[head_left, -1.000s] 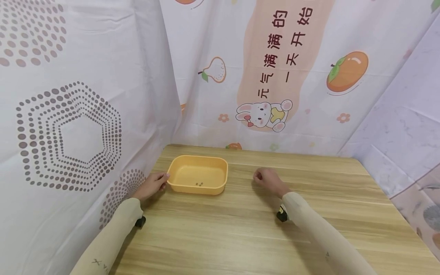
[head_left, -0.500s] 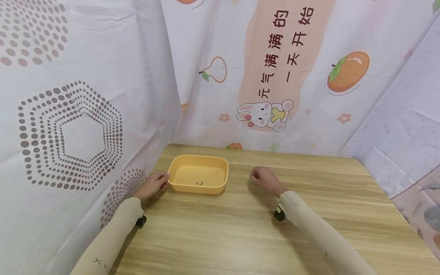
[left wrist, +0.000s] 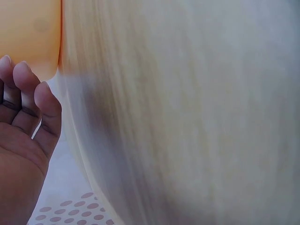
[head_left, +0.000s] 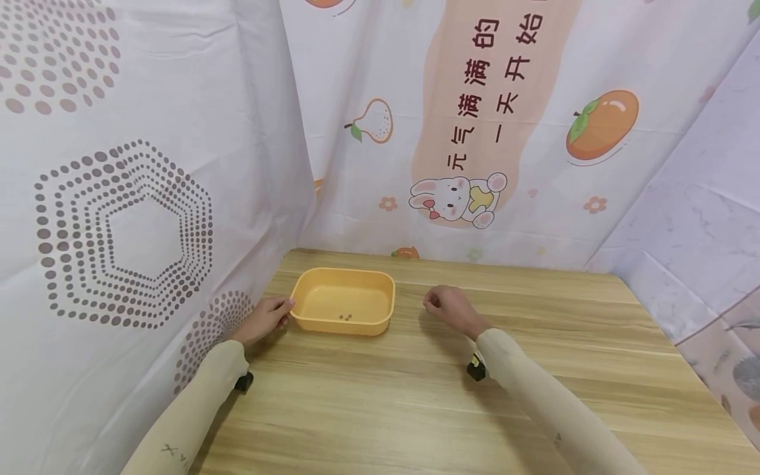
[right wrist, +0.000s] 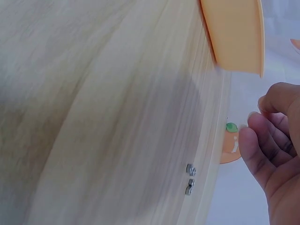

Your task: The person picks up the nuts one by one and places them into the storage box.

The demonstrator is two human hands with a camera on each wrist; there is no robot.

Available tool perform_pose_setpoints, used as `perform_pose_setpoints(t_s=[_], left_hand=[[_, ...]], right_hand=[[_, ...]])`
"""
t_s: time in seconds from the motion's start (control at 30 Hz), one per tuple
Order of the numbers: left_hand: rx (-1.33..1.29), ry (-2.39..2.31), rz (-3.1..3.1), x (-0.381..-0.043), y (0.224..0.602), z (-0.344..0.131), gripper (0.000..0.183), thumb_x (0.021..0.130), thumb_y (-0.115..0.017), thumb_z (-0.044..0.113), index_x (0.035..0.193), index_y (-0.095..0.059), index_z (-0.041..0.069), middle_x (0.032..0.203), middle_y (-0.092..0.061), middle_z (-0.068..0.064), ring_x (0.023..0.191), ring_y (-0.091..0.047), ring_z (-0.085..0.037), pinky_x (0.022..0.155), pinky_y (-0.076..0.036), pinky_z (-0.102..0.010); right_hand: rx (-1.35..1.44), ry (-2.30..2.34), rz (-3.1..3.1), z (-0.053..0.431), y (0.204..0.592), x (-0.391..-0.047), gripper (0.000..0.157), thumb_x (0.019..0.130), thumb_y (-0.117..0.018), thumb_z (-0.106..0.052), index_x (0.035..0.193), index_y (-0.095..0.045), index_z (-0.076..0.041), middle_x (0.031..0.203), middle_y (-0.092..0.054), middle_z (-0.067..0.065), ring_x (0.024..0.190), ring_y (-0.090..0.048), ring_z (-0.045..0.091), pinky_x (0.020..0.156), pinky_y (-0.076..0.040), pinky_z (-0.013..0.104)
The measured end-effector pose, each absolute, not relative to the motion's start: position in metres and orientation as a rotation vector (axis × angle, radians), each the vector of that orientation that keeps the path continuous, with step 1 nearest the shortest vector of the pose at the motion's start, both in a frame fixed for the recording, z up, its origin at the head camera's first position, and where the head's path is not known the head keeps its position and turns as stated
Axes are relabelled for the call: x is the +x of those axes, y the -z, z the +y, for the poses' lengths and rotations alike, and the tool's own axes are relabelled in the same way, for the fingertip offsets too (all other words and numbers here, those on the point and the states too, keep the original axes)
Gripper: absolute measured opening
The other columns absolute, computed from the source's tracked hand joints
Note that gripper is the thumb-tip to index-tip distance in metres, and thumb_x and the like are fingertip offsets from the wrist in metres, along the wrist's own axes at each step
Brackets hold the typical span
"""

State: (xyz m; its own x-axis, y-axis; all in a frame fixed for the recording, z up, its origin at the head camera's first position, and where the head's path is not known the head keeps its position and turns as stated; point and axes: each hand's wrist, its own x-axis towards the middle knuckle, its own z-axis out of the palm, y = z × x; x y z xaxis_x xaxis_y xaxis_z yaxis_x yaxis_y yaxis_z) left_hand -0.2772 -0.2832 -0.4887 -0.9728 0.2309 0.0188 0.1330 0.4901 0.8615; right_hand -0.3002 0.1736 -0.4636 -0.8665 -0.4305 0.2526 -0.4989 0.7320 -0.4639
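Note:
A yellow plastic tray (head_left: 342, 327) stands at the far left of the wooden table. My left hand (head_left: 266, 318) holds its left edge, thumb at the rim; the fingers (left wrist: 47, 101) curl beside the wall in the left wrist view. Inside on the tray floor lie three tiny nuts (head_left: 347, 319). To the right of the tray, my right hand (head_left: 449, 305) hovers over the table, fingers curled and fingertips close together. Whether anything small is pinched there is hidden. Several more metal nuts (right wrist: 190, 168) lie on the table in the right wrist view.
The wooden table (head_left: 380, 409) stretches in front of both forearms. A patterned curtain (head_left: 142, 198) hangs close along the left side, near my left arm. Another printed curtain (head_left: 356, 53) stands behind the table's far edge.
My right hand has moved slowly left, toward the tray. The left hand keeps its hold on the tray, and the tray stays in place.

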Motion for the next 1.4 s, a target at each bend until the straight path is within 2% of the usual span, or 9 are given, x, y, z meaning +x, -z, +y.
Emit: perform_pose_setpoints(t_s=[0.27,0.53,0.77,0.87,1.0,1.17,1.4], left_hand=[[0.290,-1.501,2.636,-0.279,0.489,-0.283,0.041,0.102,-0.045,0.034,0.083,-0.056,-0.001,0.072,-0.054,-0.011,0.061,-0.050,-0.018,0.053,-0.047,-0.030],[0.299,-1.524,2.619,-0.281,0.488,-0.284,0.042,0.102,-0.046,0.032,0.083,-0.053,-0.004,0.073,-0.054,-0.013,0.063,-0.050,-0.021,0.054,-0.048,-0.031],[0.304,-1.518,2.620,-0.280,0.488,-0.285,0.040,0.102,-0.047,0.031,0.082,-0.056,-0.002,0.073,-0.054,-0.013,0.062,-0.051,-0.020,0.054,-0.048,-0.031],[0.303,-1.505,2.617,-0.277,0.483,-0.282,0.041,0.103,-0.044,0.028,0.085,-0.055,-0.007,0.076,-0.055,-0.021,0.065,-0.052,-0.028,0.055,-0.049,-0.034],[0.292,-1.502,2.606,-0.277,0.483,-0.282,0.043,0.103,-0.044,0.029,0.088,-0.055,-0.010,0.079,-0.055,-0.025,0.067,-0.052,-0.032,0.056,-0.048,-0.036],[0.302,-1.514,2.621,-0.280,0.489,-0.284,0.044,0.101,-0.047,0.035,0.085,-0.055,-0.005,0.074,-0.054,-0.015,0.063,-0.051,-0.022,0.054,-0.048,-0.031],[0.287,-1.514,2.632,-0.280,0.491,-0.284,0.041,0.101,-0.048,0.034,0.082,-0.055,-0.002,0.072,-0.054,-0.011,0.061,-0.051,-0.019,0.053,-0.048,-0.030]], right_hand=[[0.759,-0.845,-2.812,0.163,0.462,-0.301,0.008,0.090,-0.062,-0.016,0.085,-0.067,-0.013,0.078,-0.061,-0.007,0.069,-0.056,0.005,0.063,-0.049,0.025],[0.797,-0.832,-2.757,0.157,0.460,-0.303,0.008,0.090,-0.061,-0.015,0.083,-0.066,-0.015,0.076,-0.059,-0.008,0.067,-0.055,0.005,0.060,-0.048,0.024],[0.803,-0.845,-2.771,0.150,0.459,-0.301,0.008,0.090,-0.061,-0.015,0.084,-0.066,-0.015,0.077,-0.059,-0.007,0.068,-0.054,0.006,0.062,-0.047,0.025],[0.782,-0.838,-2.786,0.147,0.459,-0.302,0.008,0.091,-0.061,-0.016,0.084,-0.066,-0.016,0.078,-0.059,-0.007,0.070,-0.055,0.006,0.064,-0.048,0.024],[0.777,-0.843,-2.778,0.143,0.459,-0.302,0.007,0.090,-0.062,-0.015,0.085,-0.066,-0.015,0.078,-0.059,-0.007,0.070,-0.055,0.005,0.064,-0.048,0.024],[0.800,-0.859,-2.755,0.139,0.462,-0.302,0.007,0.090,-0.063,-0.015,0.084,-0.066,-0.015,0.077,-0.060,-0.008,0.069,-0.056,0.004,0.062,-0.048,0.023],[0.825,-0.895,-2.739,0.132,0.463,-0.301,0.007,0.089,-0.063,-0.013,0.083,-0.065,-0.015,0.077,-0.060,-0.008,0.068,-0.056,0.004,0.062,-0.049,0.023]])
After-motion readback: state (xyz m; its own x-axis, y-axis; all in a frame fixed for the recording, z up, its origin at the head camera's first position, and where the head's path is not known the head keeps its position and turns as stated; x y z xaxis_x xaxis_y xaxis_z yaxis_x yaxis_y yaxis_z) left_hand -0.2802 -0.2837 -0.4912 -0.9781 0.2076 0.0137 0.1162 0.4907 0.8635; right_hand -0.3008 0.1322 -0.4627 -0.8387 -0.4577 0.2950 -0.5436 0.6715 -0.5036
